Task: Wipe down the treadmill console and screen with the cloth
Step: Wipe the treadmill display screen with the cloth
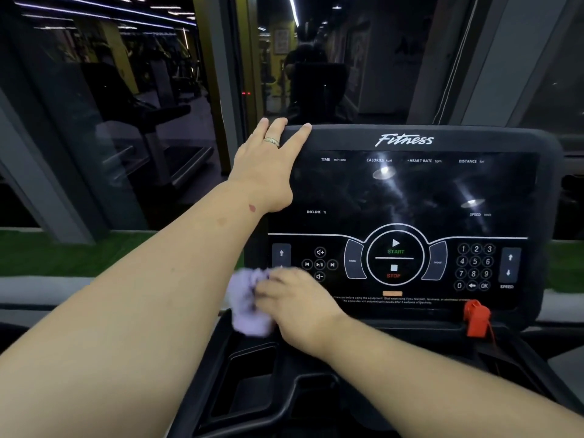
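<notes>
1. At my ten o'clock I see a glass wall (94, 128) that reflects ceiling light strips and a dark treadmill shape.
2. At twelve o'clock there is a yellow-edged pillar (243, 58) between the panes.
3. Just right of it I make out a dim reflected figure (305, 63) behind a dark machine; details are too murky to tell.
4. At nine o'clock a strip of green turf (63, 254) runs along the base of the glass.
5. A matching green strip (565, 263) shows at three o'clock.
6. At two o'clock a grey window frame (486, 74) slants upward.
</notes>
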Tool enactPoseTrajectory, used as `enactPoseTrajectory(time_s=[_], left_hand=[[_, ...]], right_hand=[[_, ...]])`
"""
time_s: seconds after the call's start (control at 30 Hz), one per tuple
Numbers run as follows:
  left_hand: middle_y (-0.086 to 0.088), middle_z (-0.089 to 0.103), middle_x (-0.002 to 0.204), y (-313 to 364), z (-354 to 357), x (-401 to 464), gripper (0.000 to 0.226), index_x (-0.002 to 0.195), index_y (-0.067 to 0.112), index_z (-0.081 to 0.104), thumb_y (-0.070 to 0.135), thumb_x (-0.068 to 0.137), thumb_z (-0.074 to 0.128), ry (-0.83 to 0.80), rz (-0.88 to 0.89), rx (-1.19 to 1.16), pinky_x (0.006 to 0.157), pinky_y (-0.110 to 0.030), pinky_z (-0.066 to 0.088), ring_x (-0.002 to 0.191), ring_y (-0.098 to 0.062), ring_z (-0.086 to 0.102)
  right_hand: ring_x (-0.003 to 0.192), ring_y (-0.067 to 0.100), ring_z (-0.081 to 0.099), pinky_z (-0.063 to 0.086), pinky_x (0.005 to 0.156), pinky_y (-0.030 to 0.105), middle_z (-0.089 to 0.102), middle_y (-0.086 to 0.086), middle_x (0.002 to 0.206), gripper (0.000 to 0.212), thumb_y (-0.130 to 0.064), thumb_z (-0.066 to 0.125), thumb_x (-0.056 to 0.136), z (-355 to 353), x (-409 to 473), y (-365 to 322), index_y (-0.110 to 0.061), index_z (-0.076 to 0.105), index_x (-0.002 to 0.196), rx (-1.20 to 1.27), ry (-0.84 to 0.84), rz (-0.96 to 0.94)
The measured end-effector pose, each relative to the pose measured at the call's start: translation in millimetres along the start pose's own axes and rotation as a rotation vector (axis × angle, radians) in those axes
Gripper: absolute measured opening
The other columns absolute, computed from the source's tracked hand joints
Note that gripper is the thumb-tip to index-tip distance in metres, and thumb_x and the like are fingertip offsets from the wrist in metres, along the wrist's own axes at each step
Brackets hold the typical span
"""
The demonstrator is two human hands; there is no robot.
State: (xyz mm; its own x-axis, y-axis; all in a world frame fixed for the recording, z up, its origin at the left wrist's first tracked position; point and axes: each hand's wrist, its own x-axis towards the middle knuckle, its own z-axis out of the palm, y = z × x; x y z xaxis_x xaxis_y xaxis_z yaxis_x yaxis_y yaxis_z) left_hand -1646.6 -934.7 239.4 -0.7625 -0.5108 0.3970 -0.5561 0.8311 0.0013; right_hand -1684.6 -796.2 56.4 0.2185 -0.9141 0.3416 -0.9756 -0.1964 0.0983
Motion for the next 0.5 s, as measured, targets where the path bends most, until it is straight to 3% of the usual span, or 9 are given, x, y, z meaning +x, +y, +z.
enactPoseTrajectory(time_s=[0.07, 0.2, 0.33, 0.4, 0.5], left_hand=[[-0.001, -0.002, 0.170, -1.6, 0.2, 0.0, 0.121, 0.158, 0.044, -0.004, 0.019, 0.076, 0.082, 0.002, 0.005, 0.005, 0.121, -0.049, 0.021, 0.156, -0.029, -0.007], [-0.002, -0.002, 0.169, 1.7, -1.7, -0.1, 0.120, 0.159, 0.042, -0.003, 0.021, 0.077, 0.082, 0.005, -0.002, 0.021, 0.121, -0.048, 0.021, 0.156, -0.030, -0.006], [-0.005, -0.001, 0.169, 3.6, -0.6, -0.8, 0.118, 0.159, 0.041, -0.003, 0.018, 0.078, 0.079, 0.023, -0.013, 0.034, 0.121, -0.048, 0.021, 0.156, -0.033, -0.005], [-0.006, 0.000, 0.169, 7.0, 0.4, -0.9, 0.115, 0.159, 0.040, -0.002, 0.014, 0.079, 0.076, 0.029, -0.019, 0.035, 0.122, -0.047, 0.021, 0.155, -0.035, -0.004], [-0.005, 0.001, 0.169, 7.9, -1.1, -1.1, 0.115, 0.160, 0.041, -0.002, 0.016, 0.079, 0.077, 0.022, -0.019, 0.034, 0.121, -0.047, 0.022, 0.156, -0.034, -0.004]], right_hand=[[0.111, 0.022, 0.054, 0.052, 0.095, 0.040, 0.065, -0.010, 0.103, 0.031, -0.022, 0.051, 0.079, 7.4, -32.4, -1.4, -0.028, 0.075, 0.097, 0.047, -0.031, -0.015], [0.095, 0.023, 0.056, 0.052, 0.083, 0.035, 0.064, -0.011, 0.099, 0.043, -0.017, 0.039, 0.080, -6.2, -56.5, 18.5, -0.025, 0.075, 0.102, 0.059, -0.016, 0.109], [0.083, 0.022, 0.050, 0.054, 0.072, 0.038, 0.062, -0.009, 0.094, 0.041, -0.014, 0.038, 0.075, -0.1, -70.5, 18.0, -0.022, 0.076, 0.090, 0.056, 0.107, 0.280], [0.083, 0.023, 0.051, 0.055, 0.074, 0.038, 0.060, -0.006, 0.093, 0.039, -0.018, 0.039, 0.074, 3.2, -54.3, -2.4, -0.019, 0.075, 0.087, 0.123, 0.114, 0.355], [0.088, 0.026, 0.051, 0.052, 0.080, 0.039, 0.058, -0.003, 0.096, 0.035, -0.027, 0.041, 0.077, -3.3, -41.1, -19.5, -0.017, 0.072, 0.089, 0.165, 0.030, 0.296]])
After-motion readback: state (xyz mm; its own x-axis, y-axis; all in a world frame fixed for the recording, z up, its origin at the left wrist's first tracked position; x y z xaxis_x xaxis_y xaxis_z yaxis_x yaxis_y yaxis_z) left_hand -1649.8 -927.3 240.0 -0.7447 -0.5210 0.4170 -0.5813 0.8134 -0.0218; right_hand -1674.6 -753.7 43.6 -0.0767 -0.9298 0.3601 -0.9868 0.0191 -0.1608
